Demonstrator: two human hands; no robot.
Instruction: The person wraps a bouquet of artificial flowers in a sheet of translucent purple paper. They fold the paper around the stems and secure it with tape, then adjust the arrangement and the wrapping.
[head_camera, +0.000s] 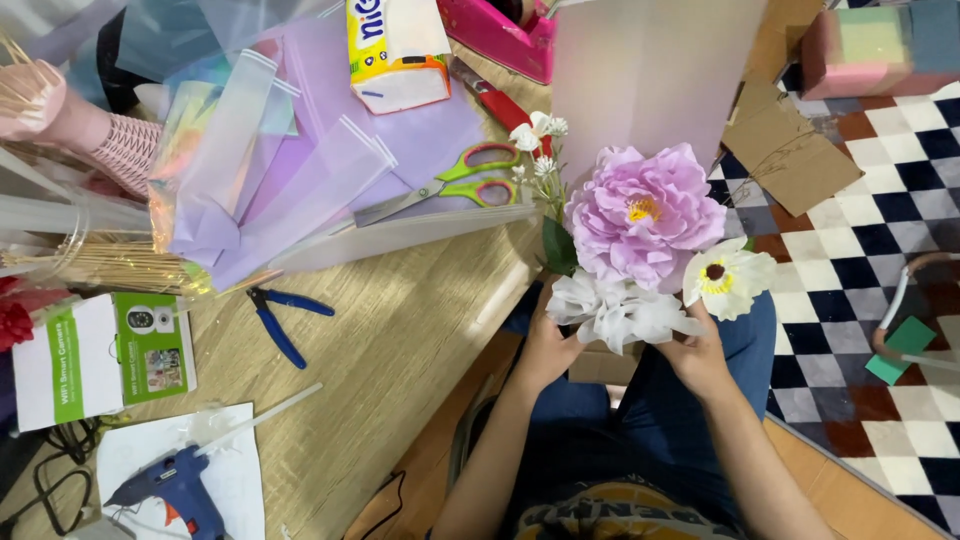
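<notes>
Both my hands hold an artificial flower bunch over my lap. My left hand (548, 345) grips it from the left, under a white ruffled flower (612, 310). My right hand (697, 352) grips it from the right, below a small white flower with a yellow centre (727, 277). A big pink-purple peony (640, 215) tops the bunch, with tiny white blossoms (535, 135) and a green leaf (558, 245) on its left. A brown cardboard piece (600, 365) shows between my hands. A frosted pink wrapping sheet (650, 70) stands behind the flowers.
On the wooden table (400, 340) lie green-and-pink scissors (455, 185), blue-handled pliers (280, 320), a blue glue gun (175, 490), a green-and-white box (100, 355), lilac and clear wrapping sheets (290, 150), a carton (395, 50), and bamboo sticks (110, 265). A checkered mat (870, 250) covers the floor at right.
</notes>
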